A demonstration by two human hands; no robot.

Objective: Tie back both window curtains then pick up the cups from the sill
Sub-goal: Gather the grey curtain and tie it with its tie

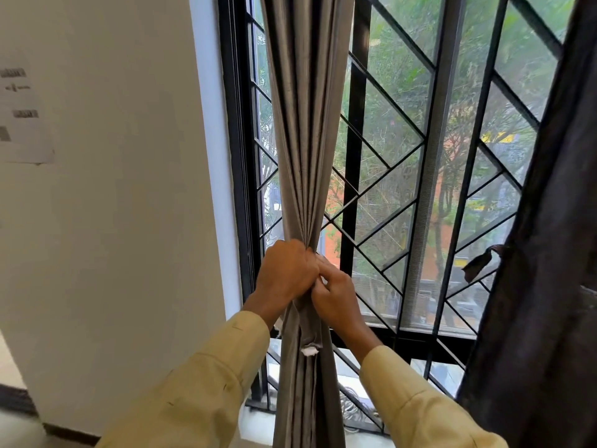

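1. While the left hand (286,276) is wrapping its fingers round the gathered grey curtain (303,140), I am squeezing the pleats into one tight bunch, with the cloth fanning out above the hand and hanging in a narrow column below it.
2. The right hand (337,300) is sitting just beside the left, touching it, fingers curled and pinching cloth at the bunch; I am taking that cloth to be the tie strip (308,337), whose frayed pale end is dangling directly below both hands.
3. I am judging the curtain to be soft, fairly thick and a little sleek, so the pleats are likely to slide and spread the moment the grip slackens. The best hold is right at the waist of the bunch, where the left hand is already clamping.
4. The strip is looking limp and narrow, so I am planning to pinch it near its end rather than mid-length, and draw it snug round the bunch.
5. Well off to the right of the right hand, the dark curtain (549,253) is hanging loose, with its own tie (481,263) flapping out from its edge, not yet fastened.
6. Behind both hands the window grille (387,156) is showing; the cups are not appearing anywhere in view.
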